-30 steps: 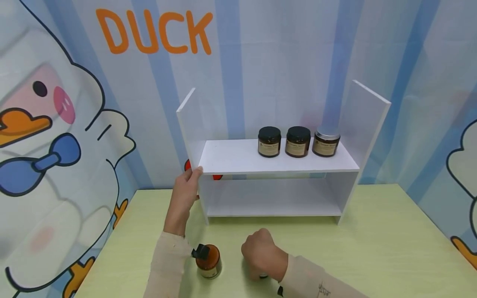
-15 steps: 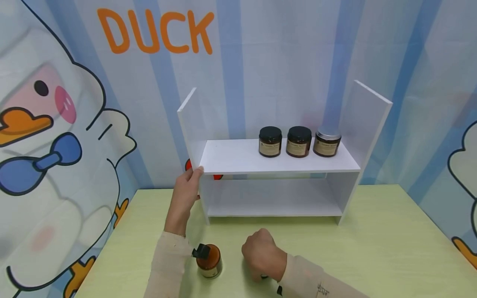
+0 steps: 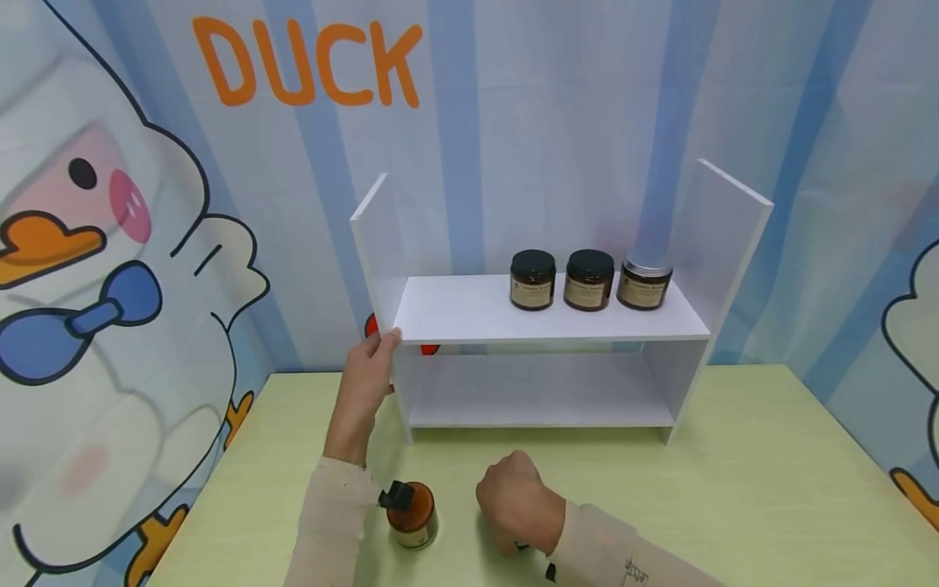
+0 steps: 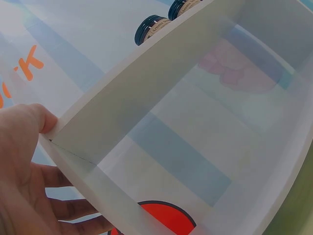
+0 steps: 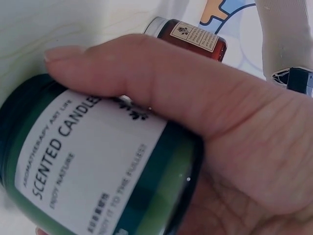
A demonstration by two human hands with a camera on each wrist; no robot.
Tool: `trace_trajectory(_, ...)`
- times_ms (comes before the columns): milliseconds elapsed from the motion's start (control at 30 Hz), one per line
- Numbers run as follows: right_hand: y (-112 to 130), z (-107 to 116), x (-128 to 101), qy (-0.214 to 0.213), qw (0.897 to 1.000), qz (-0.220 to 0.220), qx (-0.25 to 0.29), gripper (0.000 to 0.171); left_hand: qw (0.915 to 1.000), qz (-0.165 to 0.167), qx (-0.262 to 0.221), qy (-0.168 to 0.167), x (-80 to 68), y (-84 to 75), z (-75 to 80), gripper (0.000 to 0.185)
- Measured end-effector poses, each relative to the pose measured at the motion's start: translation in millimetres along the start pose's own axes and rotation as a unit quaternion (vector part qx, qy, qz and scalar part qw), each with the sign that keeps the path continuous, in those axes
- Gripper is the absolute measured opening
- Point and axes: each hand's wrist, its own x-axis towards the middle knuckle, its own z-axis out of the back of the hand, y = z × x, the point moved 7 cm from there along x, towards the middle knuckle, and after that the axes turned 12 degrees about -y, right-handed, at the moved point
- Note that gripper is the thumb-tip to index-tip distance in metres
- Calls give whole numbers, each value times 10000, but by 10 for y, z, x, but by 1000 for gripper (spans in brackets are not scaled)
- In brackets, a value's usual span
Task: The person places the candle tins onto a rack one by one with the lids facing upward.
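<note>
My left hand [image 3: 367, 379] grips the left front corner of the white two-tier shelf [image 3: 469, 314], thumb on the top board's corner [image 4: 41, 120]. My right hand [image 3: 517, 501] is curled over a green scented candle jar [image 5: 93, 161] on the table near the front edge; the head view hides the jar under the hand. An amber jar [image 3: 412, 514] stands on the table between my forearms, also visible as the amber jar [image 5: 193, 39] behind my thumb. Three dark jars [image 3: 589, 280] stand in a row on the upper board.
The light green table [image 3: 734, 489] runs out to the right of the shelf. A duck-print backdrop [image 3: 132, 244] stands right behind and to the left. The shelf's lower tier [image 3: 535, 391] holds nothing.
</note>
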Motion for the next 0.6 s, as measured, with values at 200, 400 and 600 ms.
trace_trajectory(200,-23,6,11,135,9994,-259,-165,41,10000,25,10,-6,-3,-8,2,76)
trace_trajectory(400,-40,15,3,174,9986,-435,-249,41,10000,30,43,-6,-10,-8,6,75)
trace_trajectory(600,-47,9,5,123,9990,-338,-249,41,10000,42,42,-4,1,2,-2,74)
